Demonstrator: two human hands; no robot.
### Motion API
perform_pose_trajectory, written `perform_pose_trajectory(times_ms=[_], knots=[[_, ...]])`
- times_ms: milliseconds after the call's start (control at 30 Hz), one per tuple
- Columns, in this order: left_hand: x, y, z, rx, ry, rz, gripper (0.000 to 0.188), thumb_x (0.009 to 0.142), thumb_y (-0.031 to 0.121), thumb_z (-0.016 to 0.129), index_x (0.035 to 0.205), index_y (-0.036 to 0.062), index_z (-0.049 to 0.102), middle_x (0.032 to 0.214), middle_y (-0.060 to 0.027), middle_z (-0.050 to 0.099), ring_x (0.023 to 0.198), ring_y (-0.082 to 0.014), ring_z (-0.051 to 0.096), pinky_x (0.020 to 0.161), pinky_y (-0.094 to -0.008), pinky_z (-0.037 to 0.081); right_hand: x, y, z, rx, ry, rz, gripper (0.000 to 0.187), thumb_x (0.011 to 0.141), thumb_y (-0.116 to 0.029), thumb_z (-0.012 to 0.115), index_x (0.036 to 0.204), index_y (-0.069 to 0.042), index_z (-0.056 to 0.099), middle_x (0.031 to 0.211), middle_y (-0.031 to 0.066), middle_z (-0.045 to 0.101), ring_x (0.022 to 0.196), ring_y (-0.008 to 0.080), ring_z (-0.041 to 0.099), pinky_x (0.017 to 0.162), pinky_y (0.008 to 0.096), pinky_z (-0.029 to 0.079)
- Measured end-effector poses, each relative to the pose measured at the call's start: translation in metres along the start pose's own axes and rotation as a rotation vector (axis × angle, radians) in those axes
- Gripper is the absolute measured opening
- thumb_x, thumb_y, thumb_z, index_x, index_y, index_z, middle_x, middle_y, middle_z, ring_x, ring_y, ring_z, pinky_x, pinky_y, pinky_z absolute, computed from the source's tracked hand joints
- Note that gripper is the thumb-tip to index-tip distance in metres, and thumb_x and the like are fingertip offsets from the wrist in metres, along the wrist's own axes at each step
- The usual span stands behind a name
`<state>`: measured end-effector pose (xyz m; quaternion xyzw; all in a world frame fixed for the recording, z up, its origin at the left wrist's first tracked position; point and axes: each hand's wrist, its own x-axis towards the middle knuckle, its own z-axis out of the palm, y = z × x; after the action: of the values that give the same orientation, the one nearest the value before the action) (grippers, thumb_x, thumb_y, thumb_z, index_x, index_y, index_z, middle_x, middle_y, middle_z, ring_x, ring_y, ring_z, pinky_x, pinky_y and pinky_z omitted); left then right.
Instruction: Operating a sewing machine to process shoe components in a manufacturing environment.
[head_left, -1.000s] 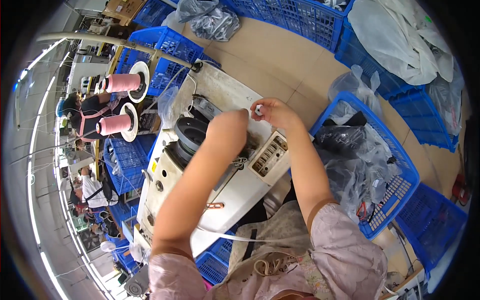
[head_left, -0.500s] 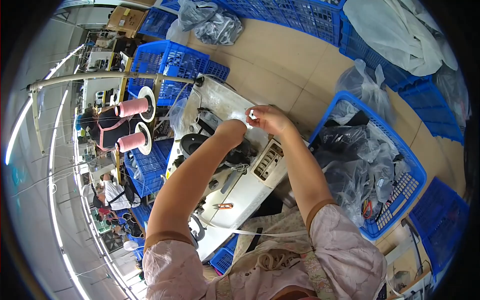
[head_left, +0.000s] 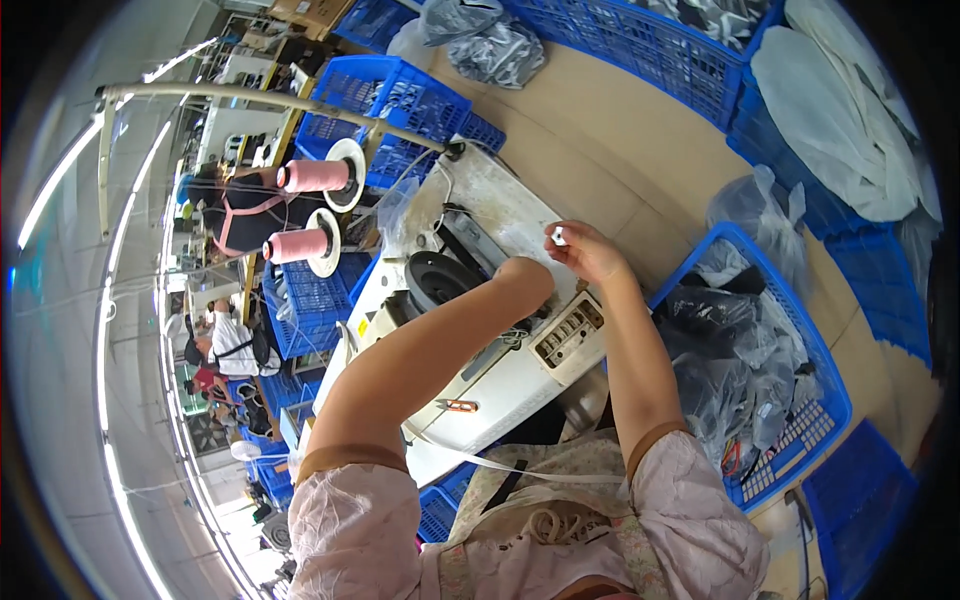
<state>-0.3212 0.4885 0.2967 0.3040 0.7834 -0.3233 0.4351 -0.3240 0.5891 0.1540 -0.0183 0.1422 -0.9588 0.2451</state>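
Observation:
Above the far right part of the white sewing table [head_left: 515, 205], my right hand [head_left: 592, 255] pinches a small white piece [head_left: 559, 237] with a dark spot. Its exact kind is too small to make out. My left hand [head_left: 527, 281] is just left of it, bent at the wrist with its back toward me, and its fingers are hidden. Beneath and left of my left forearm stands the sewing machine, its round black handwheel [head_left: 440, 280] showing. Orange-handled thread snips [head_left: 457, 405] lie on the table nearer me.
Two pink thread cones [head_left: 318, 176] sit on a stand at the left. To my right, a blue basket [head_left: 838, 375] holds clear plastic bags and dark pieces. A compartmented tray [head_left: 570, 330] lies at the table's right edge. White tape [head_left: 500, 465] runs across my lap. People work farther left.
The whole view has shifted, so table, basket and hands appear farther right and lower. My right hand keeps its pinch on the white piece; my left hand stays close beside it.

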Motion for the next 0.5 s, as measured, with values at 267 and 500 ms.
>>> perform_pose_trajectory(times_ms=[267,500], knots=[[0.011,0.007,-0.010,-0.098,-0.217,-0.046,0.026,0.067,0.010,0.074,0.092,0.0140,0.073,0.097,-0.0050,0.069,0.088,-0.0234,0.067,0.065,-0.0400,0.056,0.001,-0.002,-0.005,-0.030,-0.046,0.019,0.026,0.086,-0.024,0.064,0.101,-0.003,0.062,0.087,0.0067,0.065,0.081,0.0152,0.063,0.076,0.0258,0.052],[0.011,0.004,-0.004,-0.199,-0.165,-0.053,0.030,0.065,0.010,0.075,0.095,0.0156,0.073,0.097,-0.0036,0.069,0.087,-0.0232,0.067,0.063,-0.0414,0.056,0.003,0.001,-0.010,-0.039,-0.008,0.038,0.026,0.087,-0.023,0.063,0.103,-0.003,0.061,0.087,0.0070,0.065,0.081,0.0166,0.063,0.076,0.0268,0.052]])
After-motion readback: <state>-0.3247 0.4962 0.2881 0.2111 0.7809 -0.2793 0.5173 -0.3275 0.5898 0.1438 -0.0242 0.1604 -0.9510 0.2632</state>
